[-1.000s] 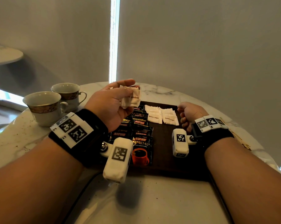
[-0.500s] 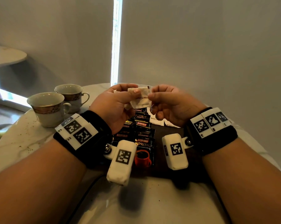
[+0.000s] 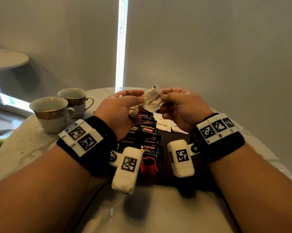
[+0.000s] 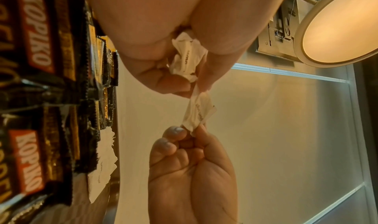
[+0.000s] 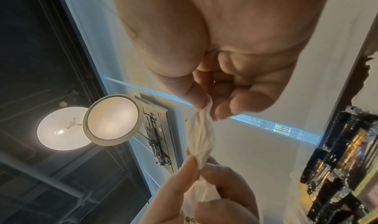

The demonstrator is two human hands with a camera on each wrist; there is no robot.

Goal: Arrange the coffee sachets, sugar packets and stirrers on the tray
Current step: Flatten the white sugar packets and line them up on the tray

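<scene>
While both hands hold one sugar packet [image 3: 153, 101] up over the tray's far edge, the right hand [image 3: 180, 108] pinches its right end between thumb and fingertip and the left hand [image 3: 120, 111] pinches the other end, with more packets [image 4: 187, 61] bunched in its curled fingers. To do this step well, I judge the left pinch should let go cleanly so only one packet comes away, flat and not twisted. Laid packets [image 3: 163, 126] sit at the tray's [image 3: 177, 137] far edge, right of the coffee sachets [image 3: 148, 140] along its left side. Bare tray shows toward the near right corner, so there is room; the cups [image 3: 53, 113] stand well apart near the table's left edge
</scene>
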